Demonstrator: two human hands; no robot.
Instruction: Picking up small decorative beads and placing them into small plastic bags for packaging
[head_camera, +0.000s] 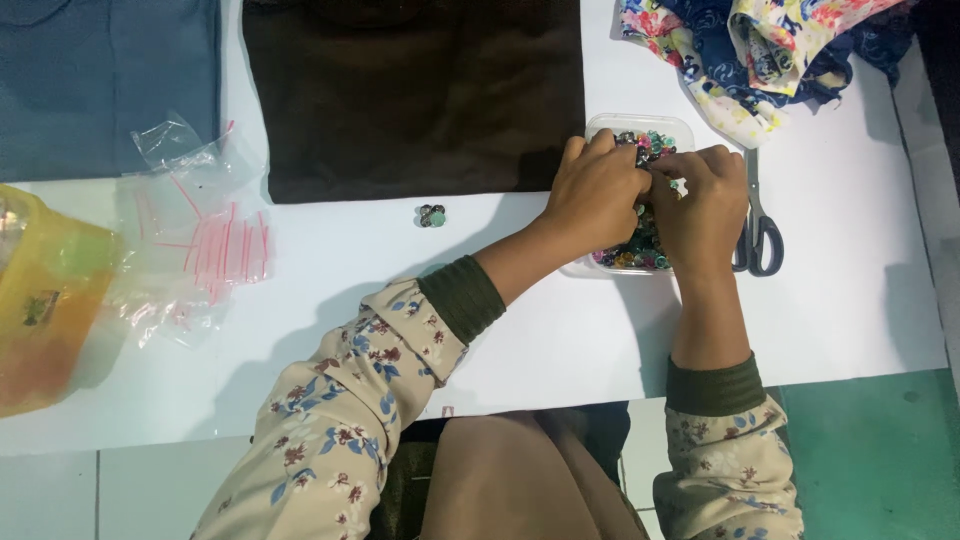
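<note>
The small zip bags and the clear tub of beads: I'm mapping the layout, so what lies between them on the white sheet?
In the head view, one small bead cluster lies alone between the small zip bags and the clear tub; otherwise bare white sheet.

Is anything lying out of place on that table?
One small greenish button-like piece lies alone on the white table, left of the clear box of colourful pieces both hands work over. Otherwise nothing looks spilled.
</note>
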